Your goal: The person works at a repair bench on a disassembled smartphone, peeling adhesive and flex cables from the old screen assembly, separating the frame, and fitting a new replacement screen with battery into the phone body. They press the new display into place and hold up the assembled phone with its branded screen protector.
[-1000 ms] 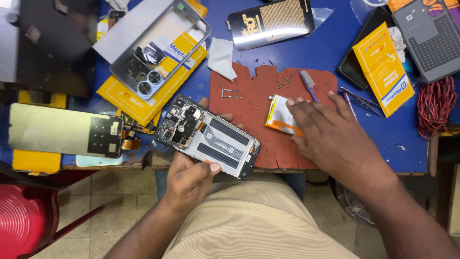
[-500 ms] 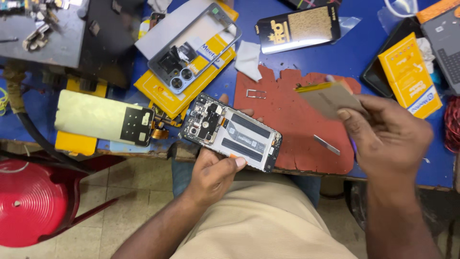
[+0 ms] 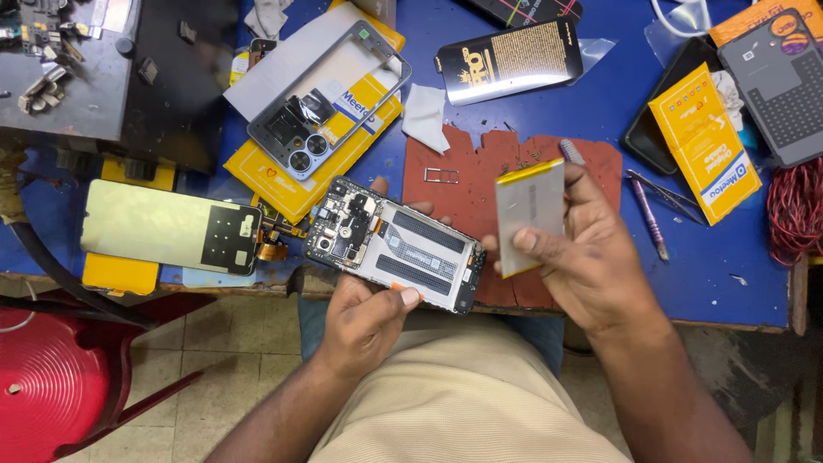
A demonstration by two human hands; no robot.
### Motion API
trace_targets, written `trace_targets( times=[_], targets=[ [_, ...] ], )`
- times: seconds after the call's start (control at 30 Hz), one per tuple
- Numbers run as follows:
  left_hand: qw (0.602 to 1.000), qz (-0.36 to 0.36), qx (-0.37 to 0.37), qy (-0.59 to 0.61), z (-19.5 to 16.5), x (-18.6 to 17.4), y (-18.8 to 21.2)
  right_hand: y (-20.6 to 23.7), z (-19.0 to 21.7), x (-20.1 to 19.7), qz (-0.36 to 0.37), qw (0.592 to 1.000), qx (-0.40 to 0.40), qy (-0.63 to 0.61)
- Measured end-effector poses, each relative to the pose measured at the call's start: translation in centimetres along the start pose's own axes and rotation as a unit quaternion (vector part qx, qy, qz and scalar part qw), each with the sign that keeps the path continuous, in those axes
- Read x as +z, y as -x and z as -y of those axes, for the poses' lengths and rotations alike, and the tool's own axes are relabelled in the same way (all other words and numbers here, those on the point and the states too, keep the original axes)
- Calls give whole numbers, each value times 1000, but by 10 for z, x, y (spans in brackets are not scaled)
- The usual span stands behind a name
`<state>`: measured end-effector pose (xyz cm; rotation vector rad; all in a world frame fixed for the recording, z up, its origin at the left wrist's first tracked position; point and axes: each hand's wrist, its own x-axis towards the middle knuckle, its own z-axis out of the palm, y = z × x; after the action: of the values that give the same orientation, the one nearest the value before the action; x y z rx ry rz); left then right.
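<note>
My left hand (image 3: 367, 319) grips an opened smartphone (image 3: 394, 245) by its near edge; the back is off, showing the circuit board, camera modules and an empty battery bay. My right hand (image 3: 591, 253) holds a flat silver battery with a yellow edge (image 3: 529, 214) upright, just right of the phone. Both hover over the front edge of a red-brown work mat (image 3: 467, 184) on the blue table (image 3: 737, 291).
A display panel (image 3: 167, 227) lies at the left, and a grey phone frame (image 3: 321, 94) rests on a yellow packet. Tweezers and a purple tool (image 3: 647, 210) lie right of the mat, near yellow packets, a dark phone and red wire. A red stool (image 3: 51, 386) stands below left.
My right hand lifted the battery off the mat and brought it left, closer to the phone, turning its flat face up. The left hand kept hold of the phone.
</note>
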<state>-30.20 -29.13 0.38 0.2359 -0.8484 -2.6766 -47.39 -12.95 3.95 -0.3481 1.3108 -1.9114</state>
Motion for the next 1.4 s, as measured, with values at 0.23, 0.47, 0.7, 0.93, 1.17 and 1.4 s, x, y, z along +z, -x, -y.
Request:
trace_targets(
  times=[0.23,0.47,0.7,0.93,1.17,1.4],
  targets=[
    [1000,-3,4,2,-2,-4,2,9,-4,6,-4,994,-43,105],
    [1000,-1,2,3,1,-2,0,3,-5,2,-24,994,-78,77],
    [1000,6,4,-6,-2,-1,1,11,8,5,4,998,10,54],
    [1000,12,-9,-1,-3,1,1,17,6,6,-21,988,-52,141],
    [1000,9,5,2,-4,0,1,7,6,0,-21,999,-28,4],
    [1000,0,3,15,-2,-1,1,9,-1,-4,-12,994,-31,108]
  ],
)
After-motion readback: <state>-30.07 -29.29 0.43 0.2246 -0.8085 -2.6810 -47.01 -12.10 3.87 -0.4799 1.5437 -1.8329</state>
